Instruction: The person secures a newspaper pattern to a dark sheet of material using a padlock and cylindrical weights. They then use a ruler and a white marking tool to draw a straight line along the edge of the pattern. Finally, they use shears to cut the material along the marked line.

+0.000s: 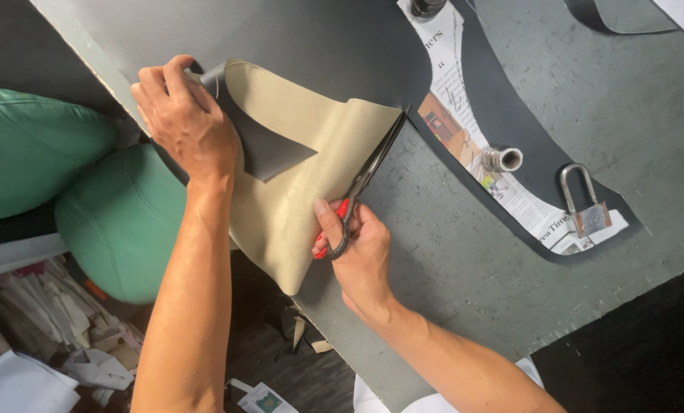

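Observation:
My right hand [361, 252] grips red-handled scissors [365, 180], whose dark blades point up and right along the edge of a sheet of leather-like material. That sheet [296, 183] is tan on its turned-up underside and dark grey on its face. My left hand [185, 118] pinches the folded-over part of the sheet near the table's left edge, lifting it. A dark flap [269, 149] of the grey face shows below my left hand. The blades sit at the sheet's right edge, where it meets the grey material lying flat on the table.
A curved newspaper pattern [453, 99] lies on the dark material, weighted by a padlock [586, 210] and two metal cylinders [502, 158] [426, 8]. The grey worktable [510, 291] runs diagonally. Green cushions [36, 149] and paper scraps [43, 336] lie at the left, below the table.

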Tool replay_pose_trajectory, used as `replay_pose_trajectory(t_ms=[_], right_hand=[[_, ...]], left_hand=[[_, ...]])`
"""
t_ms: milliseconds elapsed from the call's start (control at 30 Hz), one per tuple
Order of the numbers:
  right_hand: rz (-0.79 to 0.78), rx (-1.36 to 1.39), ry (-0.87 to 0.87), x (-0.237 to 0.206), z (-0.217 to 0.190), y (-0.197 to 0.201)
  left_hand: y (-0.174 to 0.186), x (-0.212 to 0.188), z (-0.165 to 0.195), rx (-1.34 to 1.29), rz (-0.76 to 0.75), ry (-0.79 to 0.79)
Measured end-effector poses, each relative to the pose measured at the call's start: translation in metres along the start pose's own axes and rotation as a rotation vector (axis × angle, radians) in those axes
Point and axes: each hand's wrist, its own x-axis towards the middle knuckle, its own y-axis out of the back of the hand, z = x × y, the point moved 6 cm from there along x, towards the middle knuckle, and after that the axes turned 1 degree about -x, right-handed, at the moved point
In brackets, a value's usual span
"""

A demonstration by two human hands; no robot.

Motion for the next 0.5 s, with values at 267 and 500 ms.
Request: replay_pose_trajectory(t_ms=[267,500], right_hand=[[0.001,0.058,0.002,0.0003,0.0010,-0.0057],[0.006,0.105,0.001,-0.0009,0.0020,-0.0076]], left_hand=[[-0.0029,-0.0018,-0.0031,0.009,-0.012,0.003],[-0.0050,-0.0024,-0.0050,0.019,-0.016,-0.002]])
